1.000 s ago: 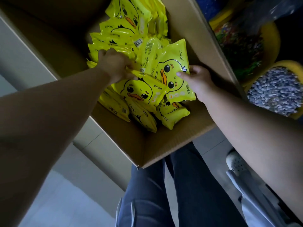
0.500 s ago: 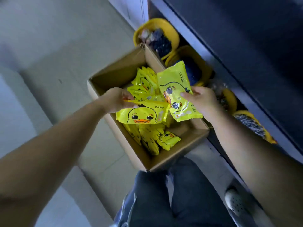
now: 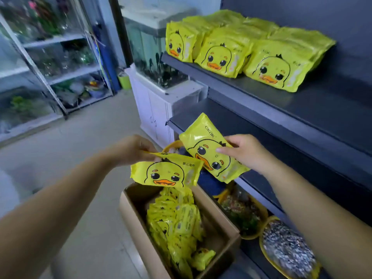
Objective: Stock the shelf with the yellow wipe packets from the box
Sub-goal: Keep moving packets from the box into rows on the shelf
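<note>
My left hand (image 3: pixel 131 151) pinches the top edge of a yellow duck-face wipe packet (image 3: pixel 166 174), which hangs above the cardboard box (image 3: pixel 219 213). My right hand (image 3: pixel 244 151) grips a second yellow packet (image 3: pixel 207 150), tilted, beside the dark shelf unit. The box on the floor below holds several more yellow packets (image 3: pixel 177 224). On the upper dark shelf (image 3: pixel 314 99) stand rows of the same packets (image 3: pixel 223 55), faces outward. The middle shelf (image 3: pixel 281 129) to the right of my hands is bare.
Yellow bowls of pebbles (image 3: pixel 287 250) and plants (image 3: pixel 241 214) sit on the bottom level right of the box. A fish tank (image 3: pixel 153 47) on a white cabinet (image 3: pixel 159 109) stands behind. A metal rack (image 3: pixel 50 63) with plants lines the left wall.
Both hands lifted their packets up out of the box. The view swung up from the box to the shelves.
</note>
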`<state>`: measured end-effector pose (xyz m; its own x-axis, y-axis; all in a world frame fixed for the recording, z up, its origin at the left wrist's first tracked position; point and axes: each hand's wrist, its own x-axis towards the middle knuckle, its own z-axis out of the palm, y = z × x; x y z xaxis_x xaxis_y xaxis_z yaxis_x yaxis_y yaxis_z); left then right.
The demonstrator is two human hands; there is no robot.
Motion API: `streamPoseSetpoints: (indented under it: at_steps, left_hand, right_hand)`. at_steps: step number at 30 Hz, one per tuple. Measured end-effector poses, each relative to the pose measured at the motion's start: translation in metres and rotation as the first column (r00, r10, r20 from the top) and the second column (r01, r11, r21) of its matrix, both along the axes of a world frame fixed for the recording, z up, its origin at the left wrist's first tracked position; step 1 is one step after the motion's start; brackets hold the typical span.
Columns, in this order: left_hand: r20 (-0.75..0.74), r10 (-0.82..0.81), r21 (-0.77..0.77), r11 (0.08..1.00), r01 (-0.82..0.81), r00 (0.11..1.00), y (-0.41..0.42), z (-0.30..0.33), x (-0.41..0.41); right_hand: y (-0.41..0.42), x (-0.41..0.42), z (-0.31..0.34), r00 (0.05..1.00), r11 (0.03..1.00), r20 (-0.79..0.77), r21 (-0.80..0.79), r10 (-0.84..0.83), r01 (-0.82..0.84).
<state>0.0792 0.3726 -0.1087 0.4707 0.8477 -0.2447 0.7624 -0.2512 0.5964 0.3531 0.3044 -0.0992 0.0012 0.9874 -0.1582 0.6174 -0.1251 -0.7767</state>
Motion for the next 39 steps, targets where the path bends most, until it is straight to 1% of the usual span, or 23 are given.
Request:
streamPoseSetpoints:
  at_steps: [2,6,9,12,16,18,23,26,29,32,36,39]
  left_hand:
    - [-0.006,-0.031,0.094,0.995,0.032,0.999,0.004,0.029,0.005]
    - [0.074,-0.073,0.242,0.969,0.053,0.995,0.015,0.073,0.021]
    - [0.086,-0.103,0.317,0.946,0.071,0.991,0.024,0.096,0.035]
    - [0.085,-0.137,0.377,0.921,0.096,0.987,0.036,0.108,0.053]
    - [0.101,-0.178,0.397,0.909,0.124,0.979,0.053,0.119,0.084]
    - [0.084,-0.184,0.396,0.908,0.136,0.979,0.062,0.124,0.101]
    - [0.068,-0.189,0.378,0.913,0.150,0.980,0.093,0.126,0.137]
    - [0.047,-0.185,0.364,0.918,0.156,0.982,0.110,0.125,0.155]
    - [0.048,-0.205,0.338,0.924,0.178,0.978,0.124,0.121,0.173]
    - [0.088,-0.220,0.293,0.938,0.186,0.971,0.133,0.115,0.190]
    - [0.096,-0.219,0.240,0.952,0.191,0.971,0.142,0.116,0.213]
    - [0.148,-0.228,0.253,0.949,0.186,0.962,0.145,0.126,0.231]
  right_hand:
    - [-0.002,0.008,0.037,0.998,0.998,0.064,0.062,0.017,-0.021]
    - [-0.002,0.035,0.096,0.985,0.990,0.171,0.143,-0.026,0.002]
    - [0.004,0.061,0.128,0.963,0.987,0.264,0.162,-0.061,0.018]
    - [0.026,0.089,0.146,0.916,0.986,0.384,0.157,-0.112,0.054]
    - [0.072,0.118,0.155,0.836,0.988,0.534,0.142,-0.126,0.058]
    - [0.096,0.129,0.156,0.797,0.994,0.597,0.101,-0.095,0.043]
    - [0.151,0.150,0.139,0.755,0.999,0.654,0.042,-0.048,0.027]
    - [0.170,0.155,0.129,0.717,0.998,0.695,0.052,-0.059,0.033]
    - [0.177,0.163,0.118,0.719,0.995,0.691,0.096,-0.078,0.016]
    - [0.172,0.170,0.110,0.731,0.992,0.675,0.124,-0.095,0.015]
    - [0.155,0.180,0.114,0.838,0.964,0.507,0.255,-0.200,0.076]
    - [0.130,0.184,0.116,0.897,0.893,0.333,0.431,-0.291,0.130]
